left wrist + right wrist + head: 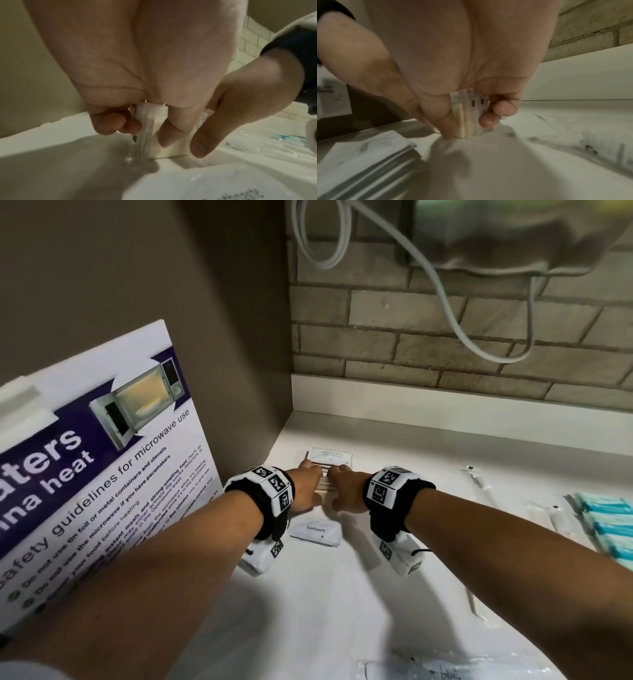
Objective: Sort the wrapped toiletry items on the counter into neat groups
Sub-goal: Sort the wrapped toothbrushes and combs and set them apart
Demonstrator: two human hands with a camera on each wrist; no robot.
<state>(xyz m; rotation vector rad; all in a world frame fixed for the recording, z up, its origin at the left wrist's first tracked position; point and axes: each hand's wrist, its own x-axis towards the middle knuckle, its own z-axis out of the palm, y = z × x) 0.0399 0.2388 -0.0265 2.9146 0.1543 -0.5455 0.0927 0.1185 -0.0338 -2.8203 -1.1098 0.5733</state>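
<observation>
A small stack of clear-wrapped cream items (325,481) stands on edge on the white counter (342,594), near the back left corner. My left hand (310,484) pinches its left end; in the left wrist view the left hand (145,129) has thumb and curled fingers on either side of the stack (154,142). My right hand (342,487) grips the other end, and the right wrist view shows the right hand (467,123) pinching the wrappers (467,112). Just behind lie shampoo-with-conditioner sachets (330,457). A toothpaste sachet (317,531) lies between my wrists.
A microwave safety poster (102,474) leans on the left wall. To the right lie teal wrapped items (609,525) and thin clear-wrapped sticks (479,484). A clear plastic bag (445,669) lies at the counter's front edge. A brick wall (445,337) and white cable (462,320) are behind.
</observation>
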